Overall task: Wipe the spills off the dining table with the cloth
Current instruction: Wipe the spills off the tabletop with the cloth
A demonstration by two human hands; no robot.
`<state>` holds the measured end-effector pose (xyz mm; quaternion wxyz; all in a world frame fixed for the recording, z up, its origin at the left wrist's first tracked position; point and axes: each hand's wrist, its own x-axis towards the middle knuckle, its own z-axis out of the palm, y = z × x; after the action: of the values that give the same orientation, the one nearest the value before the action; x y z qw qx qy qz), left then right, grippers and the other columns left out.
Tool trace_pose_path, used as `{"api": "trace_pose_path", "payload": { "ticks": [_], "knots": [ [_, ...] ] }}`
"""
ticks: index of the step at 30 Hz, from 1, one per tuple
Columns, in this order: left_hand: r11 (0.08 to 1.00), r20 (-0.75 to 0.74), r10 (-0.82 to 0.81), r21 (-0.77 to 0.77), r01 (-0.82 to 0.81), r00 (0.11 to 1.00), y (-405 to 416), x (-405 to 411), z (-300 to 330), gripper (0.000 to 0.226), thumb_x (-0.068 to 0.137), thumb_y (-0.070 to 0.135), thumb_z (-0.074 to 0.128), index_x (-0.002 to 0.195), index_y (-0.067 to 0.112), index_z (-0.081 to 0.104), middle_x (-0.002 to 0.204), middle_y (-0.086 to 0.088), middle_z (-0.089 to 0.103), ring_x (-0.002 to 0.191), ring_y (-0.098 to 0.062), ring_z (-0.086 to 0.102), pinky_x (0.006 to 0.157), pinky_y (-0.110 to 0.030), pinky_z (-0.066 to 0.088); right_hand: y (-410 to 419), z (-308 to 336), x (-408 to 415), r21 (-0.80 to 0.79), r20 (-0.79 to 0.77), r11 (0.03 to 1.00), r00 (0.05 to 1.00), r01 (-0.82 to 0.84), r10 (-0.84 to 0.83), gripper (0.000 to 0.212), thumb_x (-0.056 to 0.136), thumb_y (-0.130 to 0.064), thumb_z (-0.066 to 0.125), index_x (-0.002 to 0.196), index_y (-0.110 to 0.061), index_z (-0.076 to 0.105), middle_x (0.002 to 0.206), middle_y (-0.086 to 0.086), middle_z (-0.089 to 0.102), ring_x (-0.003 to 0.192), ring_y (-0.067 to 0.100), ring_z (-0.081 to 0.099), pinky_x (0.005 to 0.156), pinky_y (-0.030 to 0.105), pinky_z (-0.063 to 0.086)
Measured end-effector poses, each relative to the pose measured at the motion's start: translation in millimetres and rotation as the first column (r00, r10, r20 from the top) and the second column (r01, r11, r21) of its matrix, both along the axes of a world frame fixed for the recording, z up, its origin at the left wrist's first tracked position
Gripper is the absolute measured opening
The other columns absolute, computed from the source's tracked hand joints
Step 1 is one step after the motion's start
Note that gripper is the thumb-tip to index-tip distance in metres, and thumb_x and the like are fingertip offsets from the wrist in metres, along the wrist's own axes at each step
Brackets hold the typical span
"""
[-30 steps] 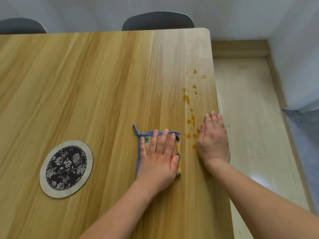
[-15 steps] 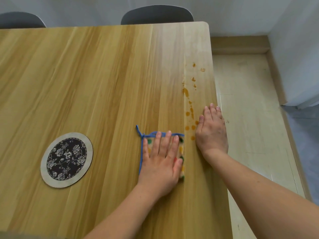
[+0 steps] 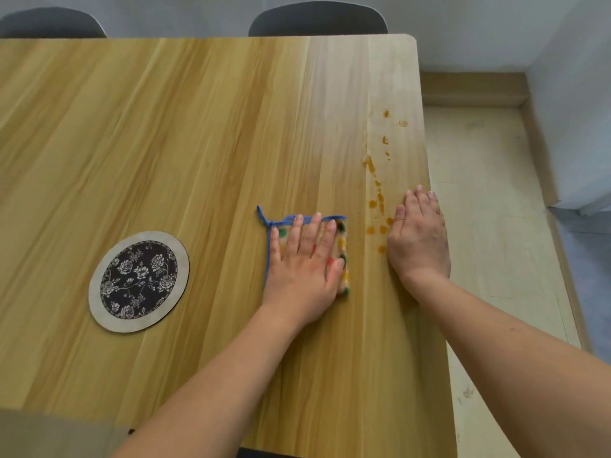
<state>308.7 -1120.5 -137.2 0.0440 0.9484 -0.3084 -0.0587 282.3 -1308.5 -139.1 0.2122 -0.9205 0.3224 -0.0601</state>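
The left hand (image 3: 302,262) lies flat with fingers spread on the dotted cloth (image 3: 342,256) in the middle of the tabletop (image 3: 165,127), ready to wipe the orange spills (image 3: 377,206) just right, while the flat right hand (image 3: 418,236) steadies beside them.

You are in a home, in its dining area. In front of you stands a long wooden dining table (image 3: 198,127) with rounded corners, and two dark chair backs (image 3: 317,19) show behind its far edge. A round coaster (image 3: 139,281) with a floral pattern lies on the table, as in a household. The pale tiled floor (image 3: 489,226), the wooden skirting board (image 3: 472,89) and the plain white walls (image 3: 463,28) look like an ordinary room of a dwelling.
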Motion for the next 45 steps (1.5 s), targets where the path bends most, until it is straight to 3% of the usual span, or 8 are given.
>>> {"api": "trace_pose_path", "payload": {
  "ticks": [4,9,15,23,27,32,41,45],
  "knots": [
    [0.998,0.029,-0.065,0.016,0.064,0.997,62,-27,-3,0.063,0.095,0.050,0.026,0.152,0.024,0.021,0.160,0.000,0.016,0.148,-0.023,0.010,0.114,-0.057,0.008,4,6,-6,-0.001,0.008,1.000,1.000,0.003,-0.003,0.052,0.104,-0.033,0.020,0.151,-0.010,0.021,0.159,0.004,0.015,0.147,0.017,0.007,0.120,0.029,0.001],
    [0.991,-0.054,-0.062,0.114,0.068,0.997,69,16,8,0.069,0.087,0.059,0.005,0.150,0.034,-0.007,0.162,0.009,-0.003,0.147,-0.014,-0.012,0.117,-0.050,-0.011,34,25,-40,-0.108,0.011,0.987,0.992,-0.121,0.123,0.050,0.103,-0.031,0.025,0.149,-0.010,0.027,0.157,0.006,0.023,0.146,0.020,0.015,0.119,0.031,0.000],
    [0.991,-0.078,0.065,0.123,-0.055,0.995,62,32,12,0.062,0.096,0.053,0.012,0.152,0.032,-0.005,0.161,0.008,-0.011,0.147,-0.015,-0.015,0.117,-0.050,-0.011,86,14,-103,-0.161,-0.121,0.942,0.953,-0.296,0.279,0.052,0.099,-0.033,0.024,0.139,-0.008,0.046,0.145,0.009,0.045,0.137,0.026,0.038,0.116,0.034,0.010],
    [0.990,-0.031,-0.087,0.105,0.090,0.996,137,-75,7,0.066,0.096,0.049,0.025,0.154,0.020,0.014,0.161,-0.004,0.009,0.148,-0.027,0.006,0.112,-0.059,0.005,87,12,-103,-0.161,-0.103,0.945,0.957,-0.286,0.272,0.046,0.098,-0.025,0.034,0.140,-0.009,0.045,0.148,0.008,0.040,0.141,0.023,0.031,0.117,0.035,0.007],
    [0.978,-0.043,-0.161,0.130,0.165,0.986,128,-34,8,0.067,0.094,0.054,0.021,0.153,0.028,0.004,0.162,0.001,0.005,0.148,-0.022,-0.002,0.115,-0.056,-0.003,85,10,-101,-0.167,-0.086,0.945,0.959,-0.280,0.269,0.046,0.096,-0.022,0.037,0.139,-0.008,0.047,0.147,0.008,0.042,0.140,0.024,0.033,0.117,0.035,0.009],
    [0.990,-0.047,-0.013,0.139,0.020,0.999,96,13,10,0.067,0.089,0.057,0.010,0.150,0.032,-0.002,0.162,0.005,0.000,0.148,-0.018,-0.007,0.116,-0.052,-0.010,87,8,-101,-0.175,-0.081,0.944,0.960,-0.279,0.268,0.046,0.096,-0.021,0.038,0.139,-0.008,0.046,0.148,0.009,0.041,0.140,0.024,0.033,0.117,0.035,0.008],
    [0.965,-0.146,-0.172,0.176,0.196,0.974,164,-120,16,0.065,0.099,0.052,0.014,0.155,0.019,0.005,0.162,-0.005,0.001,0.148,-0.029,-0.001,0.109,-0.059,0.004,86,11,-104,-0.119,-0.089,0.949,0.955,-0.291,0.281,0.047,0.100,-0.021,0.037,0.146,-0.010,0.037,0.154,0.005,0.031,0.145,0.020,0.019,0.120,0.034,0.001],
    [0.960,-0.177,-0.161,0.202,0.196,0.971,153,-98,19,0.067,0.095,0.058,0.011,0.152,0.031,-0.011,0.160,0.004,-0.016,0.146,-0.020,-0.019,0.112,-0.055,-0.007,85,10,-104,-0.106,-0.057,0.954,0.959,-0.281,0.276,0.047,0.100,-0.021,0.037,0.146,-0.010,0.037,0.154,0.005,0.031,0.145,0.020,0.019,0.120,0.032,-0.001]
  ]
}}
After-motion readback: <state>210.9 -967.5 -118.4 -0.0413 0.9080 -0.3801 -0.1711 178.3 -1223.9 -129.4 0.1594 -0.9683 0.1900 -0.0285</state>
